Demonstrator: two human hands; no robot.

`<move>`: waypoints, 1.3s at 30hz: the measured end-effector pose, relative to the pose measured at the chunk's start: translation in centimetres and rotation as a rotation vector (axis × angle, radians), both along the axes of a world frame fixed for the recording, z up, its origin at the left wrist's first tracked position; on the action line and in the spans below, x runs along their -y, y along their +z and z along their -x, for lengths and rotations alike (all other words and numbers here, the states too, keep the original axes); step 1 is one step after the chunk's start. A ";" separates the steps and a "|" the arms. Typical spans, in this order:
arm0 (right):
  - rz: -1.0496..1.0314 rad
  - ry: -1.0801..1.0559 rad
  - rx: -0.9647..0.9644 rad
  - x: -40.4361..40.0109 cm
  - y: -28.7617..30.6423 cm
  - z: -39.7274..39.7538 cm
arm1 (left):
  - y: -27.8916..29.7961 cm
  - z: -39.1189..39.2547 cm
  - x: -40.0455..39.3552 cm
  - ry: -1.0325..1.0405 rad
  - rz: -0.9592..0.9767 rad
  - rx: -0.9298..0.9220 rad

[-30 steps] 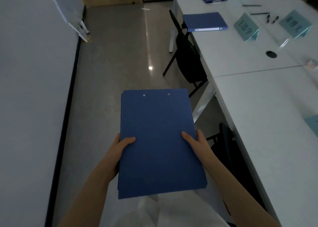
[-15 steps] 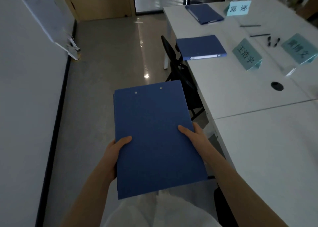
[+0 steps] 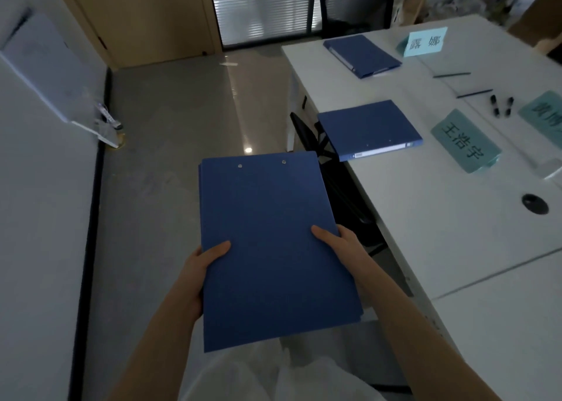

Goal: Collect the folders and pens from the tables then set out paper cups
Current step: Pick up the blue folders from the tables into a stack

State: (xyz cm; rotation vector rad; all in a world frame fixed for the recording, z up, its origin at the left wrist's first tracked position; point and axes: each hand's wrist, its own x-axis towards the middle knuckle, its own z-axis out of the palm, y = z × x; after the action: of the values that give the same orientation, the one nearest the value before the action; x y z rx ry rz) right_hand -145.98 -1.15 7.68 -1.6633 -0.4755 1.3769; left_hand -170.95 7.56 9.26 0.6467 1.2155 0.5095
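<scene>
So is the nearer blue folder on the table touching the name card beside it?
Apart. The head view shows bare white tabletop between the nearer folder and the name card.

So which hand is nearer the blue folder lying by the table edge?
Right. The right hand grips the held folders' table-side edge, below the table folder; the left hand grips the far edge.

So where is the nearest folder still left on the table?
In the head view it lies right of centre: the nearer blue folder sits at the white table edge, beside the green name card.
</scene>
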 end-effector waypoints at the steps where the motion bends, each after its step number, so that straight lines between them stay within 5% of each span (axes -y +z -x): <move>1: -0.002 0.001 -0.010 -1.0 0.3 0.0 | 0.2 -0.2 -1.3 -0.005 -0.004 -0.010; 13: 0.031 -0.224 0.017 -15.9 -1.5 -7.0 | 0.7 -6.6 -19.4 -0.079 0.004 -0.053; 22: 0.220 -0.841 -0.387 -23.0 -7.1 -20.1 | 0.2 -16.0 -29.7 -0.114 -0.052 -0.110; 27: 0.337 -0.909 -0.630 -25.6 -9.2 -23.0 | -0.1 -19.4 -33.5 -0.119 -0.047 -0.128; 32: 0.270 -0.963 -0.767 -27.7 -9.8 -24.3 | -0.3 -21.5 -36.4 -0.112 -0.027 -0.136; 39: 0.080 -1.114 -0.648 -30.1 -10.0 -25.5 | -0.3 -23.9 -39.4 -0.131 -0.007 -0.128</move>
State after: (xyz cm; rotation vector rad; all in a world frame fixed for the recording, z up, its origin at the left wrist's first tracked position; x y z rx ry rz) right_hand -120.52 28.94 -2.31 -1.0892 0.7900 0.9466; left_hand -147.09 46.92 8.98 0.7684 1.2823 0.3674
